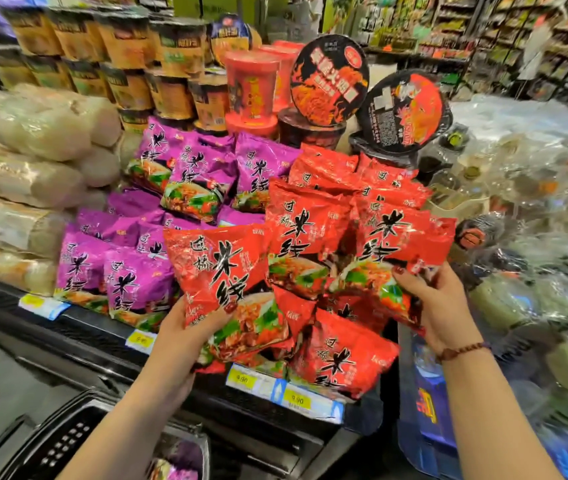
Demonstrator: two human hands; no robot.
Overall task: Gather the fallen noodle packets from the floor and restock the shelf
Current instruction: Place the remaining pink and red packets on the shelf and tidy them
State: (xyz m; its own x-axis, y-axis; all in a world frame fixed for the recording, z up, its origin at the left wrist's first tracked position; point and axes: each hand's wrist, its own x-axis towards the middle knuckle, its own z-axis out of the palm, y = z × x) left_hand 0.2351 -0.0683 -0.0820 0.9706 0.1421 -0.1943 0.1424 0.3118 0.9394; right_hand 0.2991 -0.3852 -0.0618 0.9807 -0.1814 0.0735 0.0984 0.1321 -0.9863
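My left hand (185, 336) grips a red noodle packet (227, 289) by its lower left corner, held upright in front of the shelf (102, 336). My right hand (438, 306) holds another red packet (400, 251) by its lower right edge, above the red pile (341, 355). More red packets (310, 220) are stacked behind them. Purple noodle packets (137, 282) fill the shelf to the left. A purple packet (178, 469) lies in a dark basket (68, 441) at the bottom.
Cup noodles (171, 95) and round black-and-red bowls (329, 81) stand at the back of the shelf. Pale wrapped bundles (33, 157) lie at the left. Clear-wrapped goods (535, 188) crowd the right. Yellow price tags (296, 398) line the shelf edge.
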